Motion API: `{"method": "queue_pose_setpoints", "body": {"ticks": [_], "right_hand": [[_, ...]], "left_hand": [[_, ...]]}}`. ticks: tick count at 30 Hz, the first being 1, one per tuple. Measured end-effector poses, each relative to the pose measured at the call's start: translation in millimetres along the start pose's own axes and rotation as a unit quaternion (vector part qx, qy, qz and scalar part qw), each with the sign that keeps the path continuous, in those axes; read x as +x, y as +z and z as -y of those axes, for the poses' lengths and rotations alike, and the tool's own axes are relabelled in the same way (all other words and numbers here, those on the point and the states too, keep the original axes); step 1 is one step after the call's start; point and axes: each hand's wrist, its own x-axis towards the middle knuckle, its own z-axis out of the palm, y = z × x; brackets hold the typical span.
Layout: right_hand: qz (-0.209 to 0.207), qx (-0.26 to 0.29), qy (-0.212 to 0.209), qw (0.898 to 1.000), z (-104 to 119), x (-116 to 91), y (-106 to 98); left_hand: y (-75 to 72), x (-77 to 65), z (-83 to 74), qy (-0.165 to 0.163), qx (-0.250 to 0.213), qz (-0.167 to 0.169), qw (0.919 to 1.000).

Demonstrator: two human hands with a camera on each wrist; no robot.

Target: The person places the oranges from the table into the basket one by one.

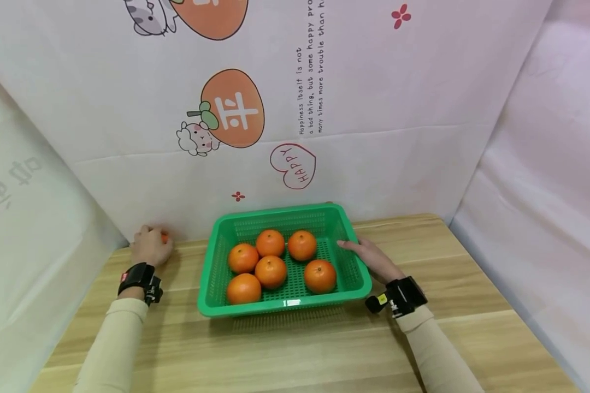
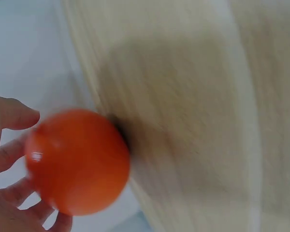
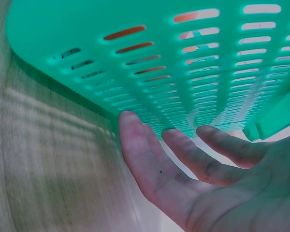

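Note:
At the far left of the head view, my left hand (image 1: 149, 246) holds an orange (image 1: 165, 238) close to the table's back edge. The left wrist view shows this orange (image 2: 78, 162) larger, with thumb and fingers curled around its side. My right hand (image 1: 373, 261) grips the right side of a green plastic basket (image 1: 210, 262), the thumb over its rim. From the right wrist view, the fingers (image 3: 135, 140) of that hand lie against the slotted outer wall beneath. Several oranges (image 1: 270, 272) sit in the basket, mostly toward its left.
The wooden table (image 1: 275, 355) ends at a white printed sheet (image 1: 364, 164) hanging along the back. More white cloth (image 1: 546, 191) closes off the right side, and similar cloth (image 1: 39, 245) hangs at the left.

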Motion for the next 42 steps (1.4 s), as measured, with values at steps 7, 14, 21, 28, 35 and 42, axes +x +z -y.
{"method": "queue_pose_setpoints", "body": {"ticks": [7, 14, 21, 28, 35, 42], "right_hand": [[-0.008, 0.005, 0.0, 1.0, -2, 3, -1], [-0.009, 0.002, 0.007, 1.0, 1, 3, 0], [-0.009, 0.0, 0.005, 1.0, 7, 1, -1], [-0.004, 0.005, 0.006, 1.0, 3, 3, 2], [-0.006, 0.001, 0.005, 1.0, 1, 3, 3], [-0.008, 0.009, 0.003, 1.0, 0, 2, 3]], "left_hand": [[-0.9, 1.2, 19.0, -0.003, 0.0, 0.055, 0.9985], [-3.7, -2.8, 29.8, -0.039, -0.017, 0.062, 0.9972], [-4.7, -2.7, 24.4, -0.038, -0.017, 0.041, 0.9983], [1.5, -7.0, 28.0, -0.045, -0.006, 0.042, 0.9981], [8.6, -12.3, 32.4, -0.04, -0.02, 0.019, 0.9988], [11.3, -21.2, 34.1, -0.025, -0.029, -0.001, 0.9993]]}}
